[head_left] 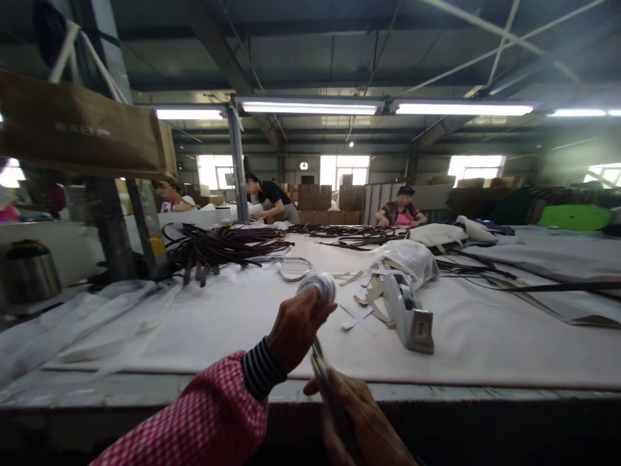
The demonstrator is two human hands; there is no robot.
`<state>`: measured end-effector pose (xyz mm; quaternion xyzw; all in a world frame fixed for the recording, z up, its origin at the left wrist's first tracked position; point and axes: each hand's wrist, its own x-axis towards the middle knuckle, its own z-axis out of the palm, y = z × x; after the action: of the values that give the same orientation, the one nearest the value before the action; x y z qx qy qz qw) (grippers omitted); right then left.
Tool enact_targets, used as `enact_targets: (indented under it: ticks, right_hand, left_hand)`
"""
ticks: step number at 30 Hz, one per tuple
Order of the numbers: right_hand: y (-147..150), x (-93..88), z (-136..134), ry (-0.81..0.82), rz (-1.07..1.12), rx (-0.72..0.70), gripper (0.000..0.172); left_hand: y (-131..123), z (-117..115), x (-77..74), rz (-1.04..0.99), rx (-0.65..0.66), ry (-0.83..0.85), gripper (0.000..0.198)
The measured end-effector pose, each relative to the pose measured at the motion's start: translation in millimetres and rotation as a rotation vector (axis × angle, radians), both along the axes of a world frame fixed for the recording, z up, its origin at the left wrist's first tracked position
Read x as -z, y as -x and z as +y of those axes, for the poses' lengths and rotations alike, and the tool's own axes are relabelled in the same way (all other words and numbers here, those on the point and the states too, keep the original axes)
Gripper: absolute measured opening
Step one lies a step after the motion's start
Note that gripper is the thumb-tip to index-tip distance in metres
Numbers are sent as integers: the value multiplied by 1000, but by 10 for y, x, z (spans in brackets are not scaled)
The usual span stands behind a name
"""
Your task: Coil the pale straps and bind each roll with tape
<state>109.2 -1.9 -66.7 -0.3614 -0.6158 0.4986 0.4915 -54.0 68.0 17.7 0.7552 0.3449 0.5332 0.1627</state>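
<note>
Left hand (295, 330) closed around a pale roll (316, 286), right hand (363, 421) gripping a blurred dark tool (326, 382) just below it, the pair apparently kept close for working together, above the near edge of a white-covered worktable (218, 336); brown leather straps (228, 247) heaped far left, well apart from both.

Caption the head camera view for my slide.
Left hand grips a pale roll above a white-covered table, right hand holding a dark tool, dark straps beyond.
</note>
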Motion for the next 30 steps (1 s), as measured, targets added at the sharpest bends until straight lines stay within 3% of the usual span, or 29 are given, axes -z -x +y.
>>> enact_targets:
  ticks: [4, 9, 11, 13, 15, 17, 19, 23, 26, 30]
  right_hand:
    - [-194, -211, 53, 174, -95, -167, 66]
    - [-369, -467, 287, 279, -177, -376, 43]
    - [-398, -539, 403, 206, -240, -390, 38]
    - [-413, -590, 496, -10, -362, -304, 27]
    - [-410, -619, 541, -325, -572, -155, 18]
    - [-378, -616, 529, -601, -799, -5, 22]
    - [-315, -571, 469, -716, -878, 92, 21]
    - [-116, -373, 306, -634, -527, 182, 33]
    - [65, -259, 216, -551, -240, 242, 43]
    - [278, -277, 184, -315, -93, 186, 47]
  left_hand:
    - [183, -13, 226, 511, 47, -237, 23]
    - [326, -200, 250, 733, 160, -158, 30]
    - [345, -252, 236, 776, 167, -86, 25]
    - [370, -277, 208, 757, 163, 38, 20]
    - [407, -288, 162, 665, 198, 250, 23]
    - [450, -299, 105, 501, 266, 507, 28]
    - [480, -320, 52, 314, 341, 739, 31]
    - [440, -389, 1, -95, 472, 978, 33]
    - [329, -430, 0, -385, 576, 969, 33]
    - [236, -413, 41, -604, 620, 943, 44]
